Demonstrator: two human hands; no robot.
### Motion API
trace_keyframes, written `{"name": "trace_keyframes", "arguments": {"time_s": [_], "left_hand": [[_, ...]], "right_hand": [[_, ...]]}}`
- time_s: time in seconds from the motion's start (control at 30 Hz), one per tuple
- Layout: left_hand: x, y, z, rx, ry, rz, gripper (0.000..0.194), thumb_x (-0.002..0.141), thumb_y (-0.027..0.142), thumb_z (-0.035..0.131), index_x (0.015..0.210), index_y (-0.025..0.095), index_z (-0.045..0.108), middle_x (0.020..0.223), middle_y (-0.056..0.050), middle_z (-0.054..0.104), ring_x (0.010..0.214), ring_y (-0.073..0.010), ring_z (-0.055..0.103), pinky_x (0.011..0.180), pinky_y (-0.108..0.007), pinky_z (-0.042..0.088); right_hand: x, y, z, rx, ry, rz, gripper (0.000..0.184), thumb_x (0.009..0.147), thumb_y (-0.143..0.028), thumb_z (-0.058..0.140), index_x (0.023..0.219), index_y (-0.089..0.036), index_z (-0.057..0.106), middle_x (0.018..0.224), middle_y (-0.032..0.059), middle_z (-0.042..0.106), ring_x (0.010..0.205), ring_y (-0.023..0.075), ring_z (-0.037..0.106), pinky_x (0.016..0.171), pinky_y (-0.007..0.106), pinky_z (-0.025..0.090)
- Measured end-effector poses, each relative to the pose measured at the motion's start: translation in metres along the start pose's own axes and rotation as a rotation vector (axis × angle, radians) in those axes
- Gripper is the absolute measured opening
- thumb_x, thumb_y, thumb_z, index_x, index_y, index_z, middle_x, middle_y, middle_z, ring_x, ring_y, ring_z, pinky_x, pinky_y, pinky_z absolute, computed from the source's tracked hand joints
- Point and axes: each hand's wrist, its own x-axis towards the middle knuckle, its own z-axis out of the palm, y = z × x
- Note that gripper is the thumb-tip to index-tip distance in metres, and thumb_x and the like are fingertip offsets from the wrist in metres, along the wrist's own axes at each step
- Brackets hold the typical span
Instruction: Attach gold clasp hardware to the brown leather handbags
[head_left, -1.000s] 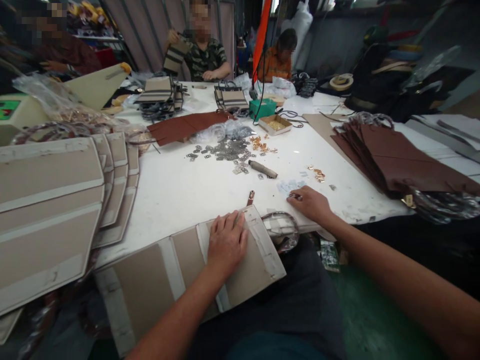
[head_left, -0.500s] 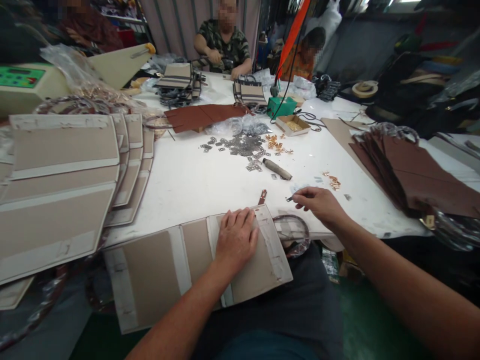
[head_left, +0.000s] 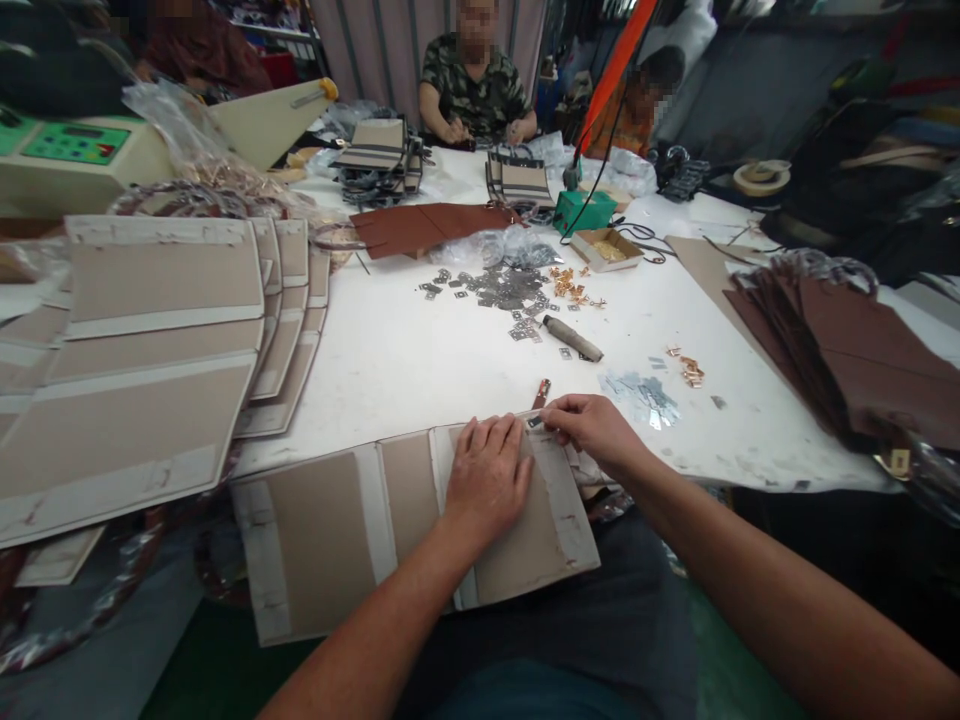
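A beige bag panel (head_left: 311,530) with pale glued strips lies across my lap and the table's front edge. My left hand (head_left: 491,472) rests flat on it, fingers stretched out toward its far edge. With thumb and finger, my right hand (head_left: 592,432) pinches a small dark metal backing plate (head_left: 535,422) at the panel's far right corner. A short brown strap tab with a gold fitting (head_left: 541,393) sticks out beyond that corner. Whether the plate sits over any prongs is too small to tell. The panel's handle is mostly hidden by my right hand and forearm.
Several similar panels (head_left: 165,290) are stacked at left. Grey plates (head_left: 510,288), gold fittings (head_left: 570,285), a rod-shaped tool (head_left: 572,338) and thin silvery strips (head_left: 645,398) lie on the white table (head_left: 405,350). Brown bag pieces (head_left: 877,350) lie at right. A co-worker (head_left: 476,90) sits opposite.
My right hand has moved left with the metal plate, from above the table to the panel's corner. My left hand stays flat on the panel. The view has shifted slightly.
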Motion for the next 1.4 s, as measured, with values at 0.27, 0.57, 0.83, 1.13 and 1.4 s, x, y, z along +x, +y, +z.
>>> {"name": "trace_keyframes", "arguments": {"time_s": [0.27,0.57,0.83,1.13,1.4], "left_hand": [[0.0,-0.001,0.001,-0.005,0.003,0.007,0.05,0.1,0.036,0.051,0.147,0.018,0.049,0.15,-0.01,0.057,0.137,-0.0287,0.048,0.125,-0.052,0.028],[0.0,0.0,0.001,0.008,0.0,0.004,0.051,0.1,0.036,0.051,0.147,0.018,0.049,0.15,-0.01,0.056,0.138,-0.029,0.047,0.125,-0.052,0.028],[0.0,-0.001,0.0,0.001,0.003,0.01,0.05,0.1,0.034,0.051,0.149,0.022,0.048,0.149,-0.009,0.056,0.137,-0.0288,0.048,0.124,-0.052,0.028],[0.0,-0.001,-0.001,0.014,0.023,0.024,0.044,0.102,0.034,0.047,0.146,0.031,0.053,0.147,-0.008,0.057,0.136,-0.029,0.048,0.122,-0.055,0.031],[-0.001,-0.003,0.001,0.019,0.057,0.064,0.043,0.101,0.035,0.051,0.143,0.03,0.057,0.146,-0.01,0.058,0.133,-0.03,0.05,0.12,-0.057,0.034]], "right_hand": [[0.0,0.002,0.005,-0.251,0.029,0.018,0.024,0.081,-0.041,0.069,0.076,-0.019,0.073,0.053,-0.0024,0.063,0.05,0.0138,0.057,0.051,0.025,0.04],[0.003,0.002,-0.002,-0.329,-0.012,-0.013,0.025,0.081,-0.041,0.068,0.072,-0.019,0.073,0.052,-0.0016,0.065,0.05,0.0144,0.058,0.054,0.025,0.042],[0.003,-0.001,0.006,-0.461,0.058,-0.113,0.017,0.082,-0.036,0.068,0.075,-0.021,0.071,0.063,-0.0004,0.07,0.06,0.016,0.063,0.059,0.025,0.041],[0.0,-0.007,0.005,-0.474,0.022,-0.115,0.015,0.086,-0.029,0.065,0.076,-0.02,0.072,0.067,-0.0001,0.071,0.06,0.0154,0.062,0.059,0.026,0.041],[0.002,-0.008,0.003,-0.417,-0.036,-0.086,0.017,0.088,-0.029,0.064,0.076,-0.019,0.072,0.058,-0.0015,0.067,0.053,0.0151,0.065,0.056,0.024,0.044]]}}
